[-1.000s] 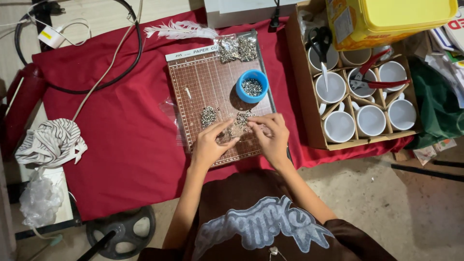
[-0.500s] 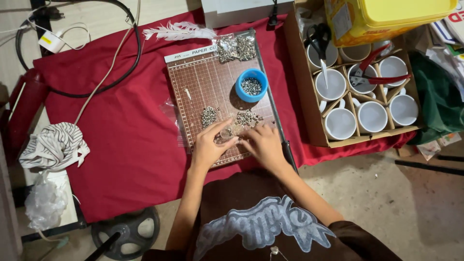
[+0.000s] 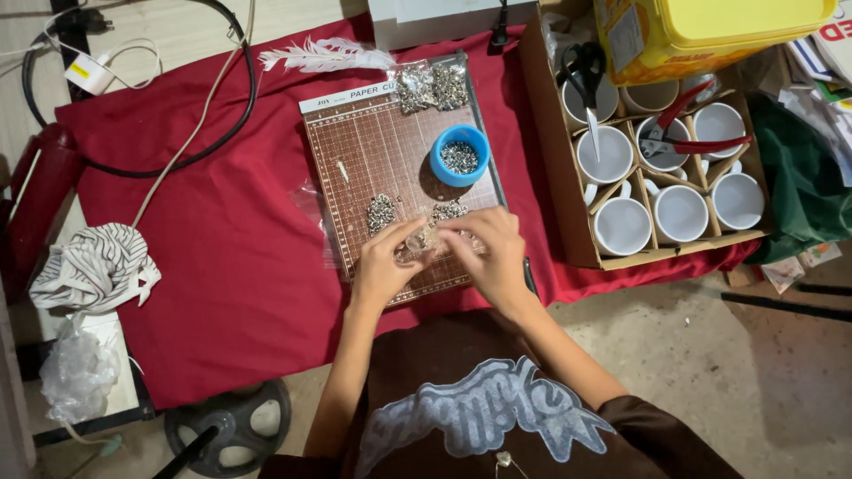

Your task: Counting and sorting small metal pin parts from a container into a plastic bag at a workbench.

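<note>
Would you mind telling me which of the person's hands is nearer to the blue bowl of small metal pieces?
Right. The right hand lies just below the blue bowl on the brown cutting mat; the left hand is farther off, below and to the bowl's left.

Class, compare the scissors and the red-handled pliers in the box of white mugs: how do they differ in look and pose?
The scissors have black loop handles; the pliers have long red handles without loops. The scissors point down the picture, blade tip dipping into one mug; the pliers lie slantwise across the rims of several mugs. Both are hand tools resting on the mugs in the cardboard box, untouched by either hand.
</note>
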